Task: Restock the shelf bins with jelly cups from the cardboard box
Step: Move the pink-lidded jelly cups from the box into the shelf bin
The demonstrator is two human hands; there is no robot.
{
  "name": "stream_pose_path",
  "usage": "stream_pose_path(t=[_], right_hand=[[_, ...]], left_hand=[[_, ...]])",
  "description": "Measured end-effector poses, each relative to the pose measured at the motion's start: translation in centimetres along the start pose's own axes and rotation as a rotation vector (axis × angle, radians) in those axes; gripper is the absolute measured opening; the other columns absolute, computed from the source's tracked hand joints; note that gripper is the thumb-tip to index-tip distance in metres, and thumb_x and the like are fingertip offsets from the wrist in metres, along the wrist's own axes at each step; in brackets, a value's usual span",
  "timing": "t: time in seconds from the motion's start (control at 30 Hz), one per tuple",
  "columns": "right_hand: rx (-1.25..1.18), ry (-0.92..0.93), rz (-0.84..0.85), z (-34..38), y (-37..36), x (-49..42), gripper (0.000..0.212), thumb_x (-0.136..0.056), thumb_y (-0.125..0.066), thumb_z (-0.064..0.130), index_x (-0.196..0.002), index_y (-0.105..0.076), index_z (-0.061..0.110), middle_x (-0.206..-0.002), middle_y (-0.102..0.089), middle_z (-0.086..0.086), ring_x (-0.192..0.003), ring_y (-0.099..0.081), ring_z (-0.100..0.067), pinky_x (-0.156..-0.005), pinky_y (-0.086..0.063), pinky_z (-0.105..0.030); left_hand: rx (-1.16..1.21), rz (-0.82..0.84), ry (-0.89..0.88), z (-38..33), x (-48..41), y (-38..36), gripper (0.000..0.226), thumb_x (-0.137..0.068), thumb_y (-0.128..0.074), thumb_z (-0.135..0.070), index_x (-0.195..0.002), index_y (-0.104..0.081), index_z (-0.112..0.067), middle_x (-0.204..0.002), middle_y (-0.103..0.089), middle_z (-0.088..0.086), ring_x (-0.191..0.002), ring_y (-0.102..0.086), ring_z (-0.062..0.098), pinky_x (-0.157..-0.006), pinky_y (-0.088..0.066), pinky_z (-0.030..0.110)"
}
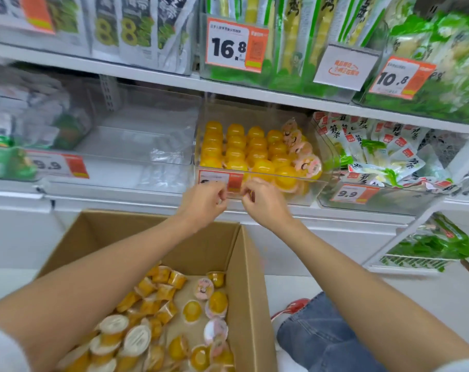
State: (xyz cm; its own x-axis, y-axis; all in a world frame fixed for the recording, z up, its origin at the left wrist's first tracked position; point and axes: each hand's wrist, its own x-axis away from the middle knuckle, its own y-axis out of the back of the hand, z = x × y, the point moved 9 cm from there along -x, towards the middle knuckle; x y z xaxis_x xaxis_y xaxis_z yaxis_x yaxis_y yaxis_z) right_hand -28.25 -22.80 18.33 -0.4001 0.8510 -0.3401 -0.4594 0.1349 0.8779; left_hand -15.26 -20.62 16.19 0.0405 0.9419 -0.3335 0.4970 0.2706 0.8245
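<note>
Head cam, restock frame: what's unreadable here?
Head view only.
1. Price tag on the jelly bin: figures covered by the left hand and right hand.
2. What either hand holds, if anything: curled fingers hide it.
3. Cardboard box: near end cut off by the bottom edge; the left forearm covers some jelly cups.
4. Packs on the left shelf: blurred, labels unreadable.

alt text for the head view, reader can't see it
A person's left hand and right hand meet at the front edge of a clear shelf bin packed with orange jelly cups. Below, an open cardboard box holds more cups.
</note>
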Motion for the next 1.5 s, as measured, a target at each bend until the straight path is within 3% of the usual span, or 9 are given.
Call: stream_pose_path(t=[0.27, 0.4, 0.47, 0.6, 0.7, 0.93, 1.17, 1.4, 1.5], right_hand=[[0.006, -0.178, 0.625, 0.2, -19.9, 8.2, 0.024, -0.087, -0.049, 0.011, -0.098, -0.068, 0.016, -0.111, -0.067, -0.006, -0.104, -0.061, -0.025, -0.086, -0.051, -0.034], [-0.001, -0.377, 0.936, -2.5, -27.8, 13.6, 0.016, -0.095, -0.049, 0.008, -0.103, -0.063, 0.007, -0.126, -0.059, -0.012, -0.117, -0.056, -0.028, -0.069, -0.043, -0.015], [-0.006, -0.430, 1.033, -3.4, -31.0, 15.5, 0.029, -0.094, -0.052, 0.008, -0.123, -0.057, 0.005, -0.135, -0.054, -0.008, -0.120, -0.055, -0.026, -0.076, -0.047, -0.015], [0.001, -0.590, 0.946, -5.9, -35.0, 17.4, 0.040, -0.094, -0.054, 0.022, -0.131, -0.051, 0.008, -0.140, -0.047, -0.004, -0.126, -0.048, -0.026, -0.080, -0.042, -0.008], [0.077, -0.604, 0.909, -7.1, -36.1, 18.5, 0.060, -0.087, -0.061, 0.022, -0.139, -0.038, 0.008, -0.147, -0.033, -0.012, -0.135, -0.033, -0.031, -0.111, -0.032, -0.029], [0.094, -0.631, 0.897, -8.7, -38.1, 19.7, 0.071, -0.083, -0.068, 0.017, -0.143, -0.030, 0.013, -0.148, -0.024, -0.016, -0.135, -0.026, -0.033, -0.112, -0.025, -0.032], [0.101, -0.702, 0.892, -8.9, -38.2, 19.6, 0.063, -0.083, -0.070, 0.021, -0.136, -0.037, 0.013, -0.141, -0.035, -0.017, -0.128, -0.040, -0.033, -0.104, -0.038, -0.035], [-0.010, -0.675, 0.709, -6.0, -33.7, 14.8, 0.059, -0.092, -0.054, 0.030, -0.146, -0.030, 0.025, -0.136, -0.039, -0.023, -0.124, -0.039, -0.039, -0.103, -0.033, -0.035], [-0.077, -0.518, 0.653, -3.0, -28.9, 11.7, 0.061, -0.094, -0.050, 0.033, -0.150, -0.026, 0.029, -0.133, -0.036, -0.021, -0.120, -0.040, -0.043, -0.105, -0.031, -0.035]], left_hand=[[-0.111, 0.689, 0.381, 16.2, 13.2, -11.9, 0.006, -0.081, -0.062, -0.028, -0.081, -0.057, -0.031, -0.095, -0.063, -0.006, -0.095, -0.061, 0.018, -0.084, -0.053, 0.034], [-0.051, 0.856, 0.533, 21.1, 19.4, -17.9, 0.007, -0.087, -0.061, -0.023, -0.085, -0.055, -0.026, -0.091, -0.059, -0.002, -0.092, -0.059, 0.017, -0.079, -0.048, 0.028], [-0.020, 0.883, 0.587, 22.2, 21.3, -20.2, 0.004, -0.088, -0.060, -0.024, -0.086, -0.058, -0.026, -0.094, -0.062, 0.000, -0.096, -0.060, 0.019, -0.085, -0.047, 0.030], [0.088, 0.875, 0.650, 23.4, 22.6, -26.0, 0.043, -0.091, -0.056, -0.016, -0.133, -0.052, -0.014, -0.134, -0.056, 0.008, -0.121, -0.054, 0.024, -0.100, -0.044, 0.031], [0.156, 0.860, 0.646, 22.3, 22.4, -29.1, 0.059, -0.092, -0.058, -0.017, -0.147, -0.036, -0.014, -0.148, -0.042, 0.007, -0.135, -0.042, 0.024, -0.108, -0.037, 0.029], [-0.016, 0.906, 0.486, 20.3, 21.7, -33.0, 0.051, -0.079, -0.071, -0.042, -0.122, -0.058, -0.020, -0.120, -0.062, 0.003, -0.111, -0.059, 0.023, -0.088, -0.051, 0.033], [-0.237, 0.924, 0.498, 19.9, 20.4, -32.8, 0.040, -0.084, -0.070, -0.027, -0.120, -0.059, -0.012, -0.122, -0.059, 0.009, -0.113, -0.058, 0.026, -0.084, -0.050, 0.032], [0.205, 0.693, 0.862, 21.9, 18.6, -23.8, 0.045, -0.072, -0.073, -0.038, -0.100, -0.062, -0.004, -0.095, -0.068, 0.012, -0.094, -0.066, 0.026, -0.070, -0.051, 0.033], [0.654, 0.511, 1.035, 21.0, 17.4, -20.0, 0.032, -0.079, -0.072, -0.027, -0.097, -0.061, -0.003, -0.096, -0.064, 0.011, -0.089, -0.066, 0.019, -0.068, -0.059, 0.026]])
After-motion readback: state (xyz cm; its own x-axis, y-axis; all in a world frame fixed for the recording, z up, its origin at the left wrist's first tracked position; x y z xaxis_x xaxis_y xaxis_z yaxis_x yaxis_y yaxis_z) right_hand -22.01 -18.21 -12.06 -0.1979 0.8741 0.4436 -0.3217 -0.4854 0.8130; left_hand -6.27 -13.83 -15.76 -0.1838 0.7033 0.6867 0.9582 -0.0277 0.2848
